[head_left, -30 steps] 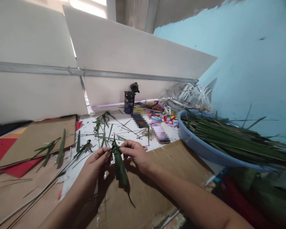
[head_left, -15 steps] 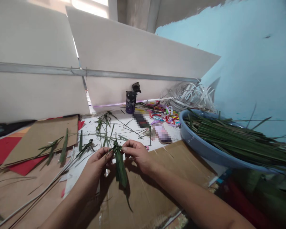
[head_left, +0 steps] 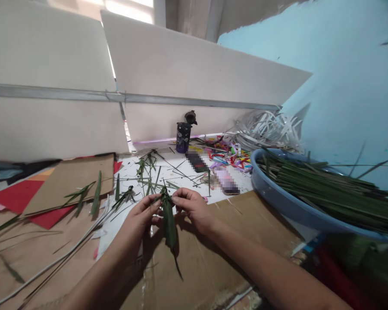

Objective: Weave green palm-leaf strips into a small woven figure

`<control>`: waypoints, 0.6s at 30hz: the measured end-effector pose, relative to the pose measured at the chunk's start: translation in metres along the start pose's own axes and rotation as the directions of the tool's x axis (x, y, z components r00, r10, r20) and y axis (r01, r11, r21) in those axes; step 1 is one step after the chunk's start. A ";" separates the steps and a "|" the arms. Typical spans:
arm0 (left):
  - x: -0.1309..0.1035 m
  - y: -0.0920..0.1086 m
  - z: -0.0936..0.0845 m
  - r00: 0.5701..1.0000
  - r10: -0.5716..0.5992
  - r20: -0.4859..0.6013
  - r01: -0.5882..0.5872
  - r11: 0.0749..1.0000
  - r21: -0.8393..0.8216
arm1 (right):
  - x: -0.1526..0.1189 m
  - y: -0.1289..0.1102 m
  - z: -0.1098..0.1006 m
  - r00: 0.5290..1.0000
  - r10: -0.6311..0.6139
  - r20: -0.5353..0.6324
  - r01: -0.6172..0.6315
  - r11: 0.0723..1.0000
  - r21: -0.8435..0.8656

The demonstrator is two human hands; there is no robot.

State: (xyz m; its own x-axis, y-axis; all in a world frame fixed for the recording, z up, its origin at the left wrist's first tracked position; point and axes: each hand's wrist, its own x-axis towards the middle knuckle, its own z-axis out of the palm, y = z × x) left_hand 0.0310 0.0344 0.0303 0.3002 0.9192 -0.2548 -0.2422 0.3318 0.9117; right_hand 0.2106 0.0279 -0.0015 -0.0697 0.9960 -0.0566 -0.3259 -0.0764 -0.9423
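Between my two hands hangs a folded green leaf piece (head_left: 169, 221), knotted at its top, with a wide body and a thin tail pointing down toward me. My left hand (head_left: 145, 209) pinches the knotted top from the left side, fingers closed. From the right, my right hand (head_left: 190, 206) pinches the same top part between thumb and fingers. Some fingertips are hidden behind the leaf. Below the hands lies a brown cardboard sheet (head_left: 213, 245). Just beyond are green leaf scraps (head_left: 145, 168) on a white surface.
At right stands a blue basin (head_left: 271, 193) full of long green leaf strips (head_left: 323, 189). Farther back are a dark bottle (head_left: 183, 137) with its lid raised, colourful ribbon scraps (head_left: 233, 157) and white strapping (head_left: 265, 129). Cut leaves (head_left: 97, 193), red paper (head_left: 17, 196) and a white cable (head_left: 64, 254) lie left.
The whole view has shifted slightly, so things appear farther right. Both hands keep hold of the leaf piece at its top, and its body looks turned a little and narrower.
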 end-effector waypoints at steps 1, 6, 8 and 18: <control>0.000 -0.001 0.000 1.000 -0.007 0.000 0.007 1.000 -0.014 | -0.001 0.000 0.000 1.000 0.003 -0.006 -0.003 1.000 0.005; 0.003 -0.008 -0.004 0.999 -0.002 0.048 0.006 0.997 -0.074 | -0.003 0.001 0.000 0.998 0.043 -0.035 -0.043 0.999 0.008; 0.003 -0.008 -0.005 0.999 -0.009 0.051 0.013 0.998 -0.069 | -0.003 0.001 0.000 0.999 0.016 -0.028 -0.015 1.000 0.004; 0.002 -0.006 -0.006 0.997 0.026 0.078 -0.023 0.999 -0.042 | -0.004 0.002 0.001 0.999 0.034 -0.030 -0.034 0.999 -0.006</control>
State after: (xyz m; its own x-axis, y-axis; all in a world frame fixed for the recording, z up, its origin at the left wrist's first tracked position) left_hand 0.0278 0.0359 0.0223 0.3644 0.9084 -0.2048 -0.2877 0.3190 0.9031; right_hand 0.2096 0.0238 -0.0025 -0.0526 0.9937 -0.0986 -0.3181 -0.1103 -0.9416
